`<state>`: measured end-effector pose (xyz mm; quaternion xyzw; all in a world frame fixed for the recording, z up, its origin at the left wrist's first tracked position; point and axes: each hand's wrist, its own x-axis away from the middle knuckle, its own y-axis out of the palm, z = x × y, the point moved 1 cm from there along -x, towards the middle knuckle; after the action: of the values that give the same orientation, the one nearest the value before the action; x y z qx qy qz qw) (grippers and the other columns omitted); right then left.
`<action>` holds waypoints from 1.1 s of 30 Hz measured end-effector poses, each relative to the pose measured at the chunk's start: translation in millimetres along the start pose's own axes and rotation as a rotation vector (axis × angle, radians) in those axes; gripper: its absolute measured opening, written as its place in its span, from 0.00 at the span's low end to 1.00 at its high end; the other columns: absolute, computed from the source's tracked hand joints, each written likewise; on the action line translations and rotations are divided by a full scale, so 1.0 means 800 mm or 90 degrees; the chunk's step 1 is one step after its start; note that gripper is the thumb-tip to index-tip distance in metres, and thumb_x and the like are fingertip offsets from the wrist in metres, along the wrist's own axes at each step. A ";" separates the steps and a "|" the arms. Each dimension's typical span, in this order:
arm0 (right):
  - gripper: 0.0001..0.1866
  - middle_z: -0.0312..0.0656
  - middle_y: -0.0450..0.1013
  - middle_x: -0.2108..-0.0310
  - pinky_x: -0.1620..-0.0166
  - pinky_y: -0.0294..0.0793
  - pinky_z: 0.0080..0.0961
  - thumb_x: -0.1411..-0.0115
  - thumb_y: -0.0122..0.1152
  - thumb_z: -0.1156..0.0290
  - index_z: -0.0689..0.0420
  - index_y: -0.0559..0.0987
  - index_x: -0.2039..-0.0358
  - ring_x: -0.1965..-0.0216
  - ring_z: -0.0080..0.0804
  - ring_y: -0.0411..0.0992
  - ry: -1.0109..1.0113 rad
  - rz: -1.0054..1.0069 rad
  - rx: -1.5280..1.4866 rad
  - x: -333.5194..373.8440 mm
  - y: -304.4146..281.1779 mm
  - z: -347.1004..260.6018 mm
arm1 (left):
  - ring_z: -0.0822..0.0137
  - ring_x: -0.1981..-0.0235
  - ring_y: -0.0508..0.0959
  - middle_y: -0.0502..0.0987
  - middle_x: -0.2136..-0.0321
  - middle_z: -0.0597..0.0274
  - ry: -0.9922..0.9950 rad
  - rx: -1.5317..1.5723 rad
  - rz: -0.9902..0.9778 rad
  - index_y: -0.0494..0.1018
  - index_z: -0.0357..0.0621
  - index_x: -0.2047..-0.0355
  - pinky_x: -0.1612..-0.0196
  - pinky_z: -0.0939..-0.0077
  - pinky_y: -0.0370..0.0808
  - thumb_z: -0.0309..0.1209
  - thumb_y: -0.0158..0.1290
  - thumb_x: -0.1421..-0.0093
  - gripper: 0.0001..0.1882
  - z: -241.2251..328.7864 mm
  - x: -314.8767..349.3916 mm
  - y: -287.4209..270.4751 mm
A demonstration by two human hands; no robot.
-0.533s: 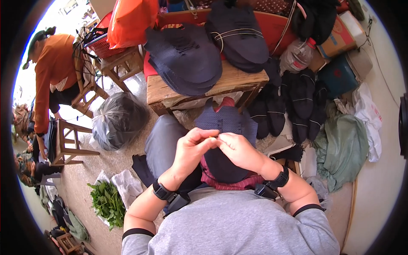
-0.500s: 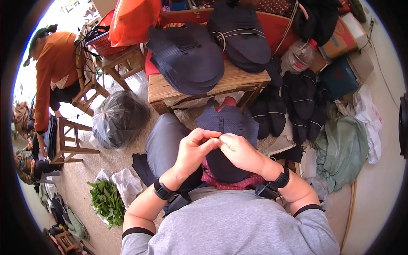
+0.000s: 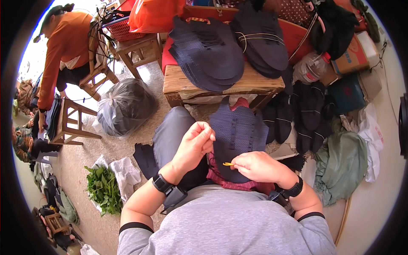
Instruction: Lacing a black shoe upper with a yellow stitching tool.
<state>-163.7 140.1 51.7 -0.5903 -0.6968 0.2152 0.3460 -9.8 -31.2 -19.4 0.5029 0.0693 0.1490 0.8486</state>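
A dark navy knitted piece with rows of small slots, like a shoe upper (image 3: 238, 127), lies across my lap over dark red striped cloth (image 3: 216, 175). My right hand (image 3: 261, 166) is low over its near end, fingertips closed on a small yellow looped tool (image 3: 228, 164) pointing left. My left hand (image 3: 196, 142) is raised beside the piece's left edge, thumb and fingers pinched together; anything between them, such as a thread, is too fine to make out. The two hands are apart.
Ahead, a wooden stool (image 3: 182, 85) bears stacked dark knitted pieces (image 3: 212, 59). Tied dark bundles (image 3: 308, 108) and a green sack (image 3: 344, 157) lie right. A stuffed plastic bag (image 3: 127, 108) and leafy greens (image 3: 104, 191) are left. Another person in orange (image 3: 70, 40) bends over farther left.
My hands were together at the fingertips and have separated. The right has moved down and right with the yellow tool, now plainly visible; the left stays raised. The view has shifted slightly.
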 end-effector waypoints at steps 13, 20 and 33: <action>0.14 0.39 0.68 0.65 0.62 0.75 0.27 0.39 0.66 0.69 0.57 0.77 0.54 0.69 0.28 0.71 0.065 0.473 -0.228 -0.031 0.001 0.045 | 0.79 0.74 0.76 0.77 0.75 0.67 0.127 -0.772 0.219 0.78 0.36 0.63 0.70 0.83 0.73 0.21 0.57 0.38 0.04 -0.004 -0.021 0.023; 0.23 0.39 0.67 0.63 0.61 0.75 0.28 0.45 0.71 0.69 0.51 0.78 0.48 0.64 0.33 0.73 0.026 0.522 -0.069 -0.034 0.015 0.047 | 0.80 0.75 0.73 0.76 0.75 0.69 0.165 -0.836 0.200 0.80 0.35 0.59 0.71 0.86 0.69 0.21 0.55 0.37 0.07 -0.001 -0.021 0.010; 0.23 0.39 0.68 0.64 0.63 0.75 0.27 0.47 0.72 0.70 0.54 0.80 0.49 0.65 0.33 0.73 0.040 0.529 -0.059 -0.026 0.013 0.049 | 0.62 0.70 0.80 0.80 0.72 0.55 0.210 -0.957 0.115 0.81 0.38 0.63 0.65 0.73 0.75 0.20 0.56 0.41 0.07 0.017 -0.040 0.024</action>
<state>-184.5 126.5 13.2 -0.8424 -0.3974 0.2870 0.2239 -39.7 -44.0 3.3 -0.2330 0.0336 0.2974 0.9253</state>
